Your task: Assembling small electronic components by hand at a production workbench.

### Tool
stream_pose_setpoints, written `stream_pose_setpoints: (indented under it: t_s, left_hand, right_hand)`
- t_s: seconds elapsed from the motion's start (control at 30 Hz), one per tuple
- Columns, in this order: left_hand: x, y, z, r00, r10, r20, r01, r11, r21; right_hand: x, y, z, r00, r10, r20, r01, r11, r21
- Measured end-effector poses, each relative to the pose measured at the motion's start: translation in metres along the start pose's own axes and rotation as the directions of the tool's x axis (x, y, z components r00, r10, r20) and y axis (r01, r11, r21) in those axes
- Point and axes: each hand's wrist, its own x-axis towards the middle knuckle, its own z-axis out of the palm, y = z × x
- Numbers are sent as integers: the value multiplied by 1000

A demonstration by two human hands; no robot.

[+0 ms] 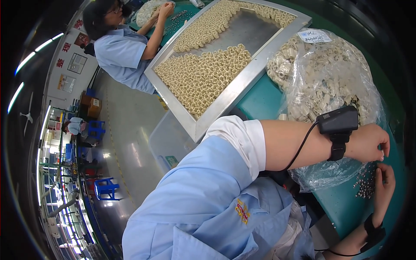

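At the far right, over a green tabletop [255, 97], my two hands are close together. My left hand [368, 143] has its fingers curled into a pinch; a small pale spot shows at the fingertips, too small to name. Just below it, my right hand [385, 182] has thumb and finger drawn together, and whatever lies between them cannot be made out. Beside the right hand lies a loose pile of small shiny metal parts [365, 184]. A large clear plastic bag [329, 82] full of cream-coloured plastic parts lies beyond my left forearm.
A metal-framed tray [236, 97] holds rows of cream ring-shaped parts. Behind it, a co-worker in a blue shirt [123, 54] handles things at the same table. A translucent bin [167, 134] stands below the tray. Blue stools [105, 189] stand on the floor at left.
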Motion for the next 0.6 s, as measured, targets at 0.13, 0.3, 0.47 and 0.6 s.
stream_pose_setpoints:
  t_s: [0.13,0.3,0.47,0.6]
  left_hand:
    - [0,0,0,1000,-4,3,4,1000,10]
    - [0,2,-1,1000,22,-8,-22,998,51]
    - [-1,5,-4,1000,-4,4,4,999,36]
    - [-1,7,-5,999,-39,23,38,999,11]
  right_hand:
    - [0,3,-2,1000,-16,24,16,1000,18]
    - [1,0,-3,999,-46,19,46,999,1]
    - [2,-11,3,995,-58,-77,59,998,15]
    - [1,-12,1,992,-103,-72,102,995,-14]
